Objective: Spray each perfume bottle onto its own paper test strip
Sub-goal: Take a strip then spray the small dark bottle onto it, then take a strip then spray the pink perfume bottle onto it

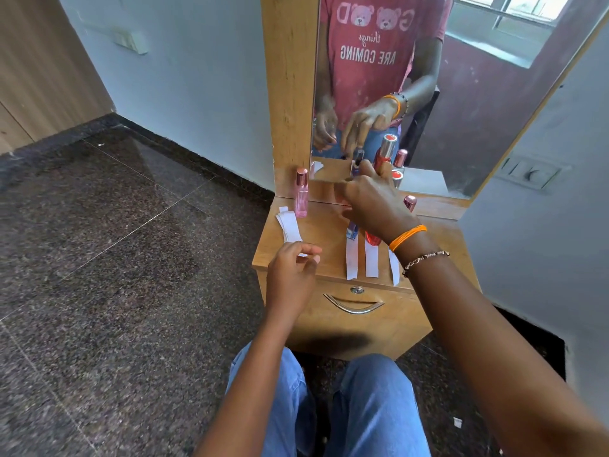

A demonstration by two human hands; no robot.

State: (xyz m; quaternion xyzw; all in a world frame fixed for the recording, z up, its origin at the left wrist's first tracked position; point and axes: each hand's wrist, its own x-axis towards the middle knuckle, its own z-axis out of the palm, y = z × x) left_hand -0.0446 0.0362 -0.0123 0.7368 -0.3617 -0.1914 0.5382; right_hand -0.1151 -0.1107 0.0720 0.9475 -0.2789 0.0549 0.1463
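On the wooden dresser top [316,232], the right hand [372,202] curls over a slim blue bottle [352,229]; whether it grips is unclear. The left hand [291,272] hovers half-open, empty, near the front-left corner. Three flat white paper strips [371,258] reach the front edge; a square pink glass bottle [301,194] stands back-left.

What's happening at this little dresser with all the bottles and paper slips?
A seated person is testing perfumes on paper strips. Their right hand reaches over the bottles at the back of the wooden dresser top, above a blue bottle and a red bottle. Three strips lie side by side in front. The left hand hovers near a spare stack of strips, beside a pink bottle.
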